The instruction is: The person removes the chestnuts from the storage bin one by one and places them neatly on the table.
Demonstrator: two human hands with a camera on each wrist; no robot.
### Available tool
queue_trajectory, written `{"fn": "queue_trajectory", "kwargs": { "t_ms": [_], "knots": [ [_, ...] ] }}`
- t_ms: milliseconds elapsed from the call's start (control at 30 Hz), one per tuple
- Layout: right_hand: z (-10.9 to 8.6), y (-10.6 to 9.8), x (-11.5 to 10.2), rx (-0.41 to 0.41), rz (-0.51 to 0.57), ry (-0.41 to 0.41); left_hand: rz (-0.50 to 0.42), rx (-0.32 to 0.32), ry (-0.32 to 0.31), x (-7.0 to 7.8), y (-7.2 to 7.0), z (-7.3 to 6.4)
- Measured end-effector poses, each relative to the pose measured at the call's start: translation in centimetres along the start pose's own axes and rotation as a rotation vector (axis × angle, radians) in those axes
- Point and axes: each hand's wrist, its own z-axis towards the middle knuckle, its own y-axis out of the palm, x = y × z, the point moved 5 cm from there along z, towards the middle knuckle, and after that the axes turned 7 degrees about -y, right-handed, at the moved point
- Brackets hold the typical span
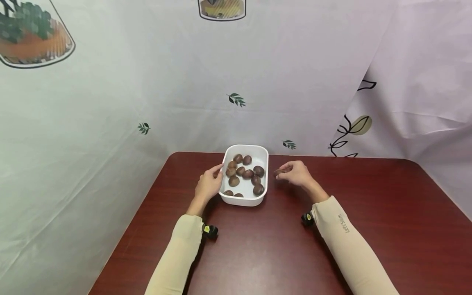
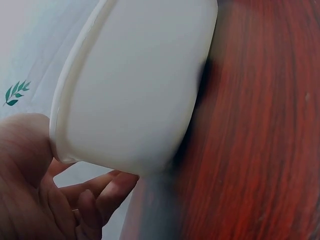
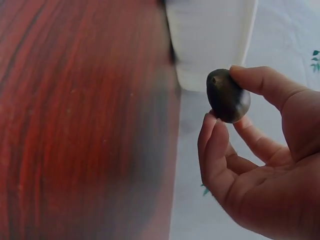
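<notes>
A white plastic box [image 1: 245, 202] stands on the table with several brown chestnuts [image 1: 248, 174] spread over its bottom. My left hand [image 1: 208, 185] holds the box at its left side, thumb and fingers at the rim. From the left wrist view, the thumb side of the hand [image 2: 30, 165] meets the box rim and the fingers reach round its end wall [image 2: 135, 90]. To the right of the box, my right hand [image 1: 296, 173] pinches one chestnut [image 3: 227, 96] between thumb and fingertips. That chestnut is dark and glossy, close beside the box's right wall.
The dark red wooden table [image 1: 368, 213] reaches back to a pale cloth [image 1: 295, 82] printed with leaves and pots. A small black device [image 1: 210, 231] sits at the left wrist, and another [image 1: 307, 219] at the right wrist.
</notes>
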Motion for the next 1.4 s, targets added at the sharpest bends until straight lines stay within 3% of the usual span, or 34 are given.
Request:
{"fn": "queue_trajectory", "kwargs": {
  "t_ms": [367, 567, 1400],
  "knots": [
    [0.5, 0.8, 1.5, -0.036, -0.061, 0.066, 0.023, 0.013, 0.014, 0.2, -0.1, -0.2],
    [0.9, 1.1, 2.1, -0.049, -0.044, 0.083, 0.03, 0.02, 0.025, 0.3, -0.2, -0.3],
    [0.8, 0.4, 1.8, -0.037, -0.082, 0.107, 0.07, 0.039, 0.024, 0.6, 0.0, -0.6]
  ]
}}
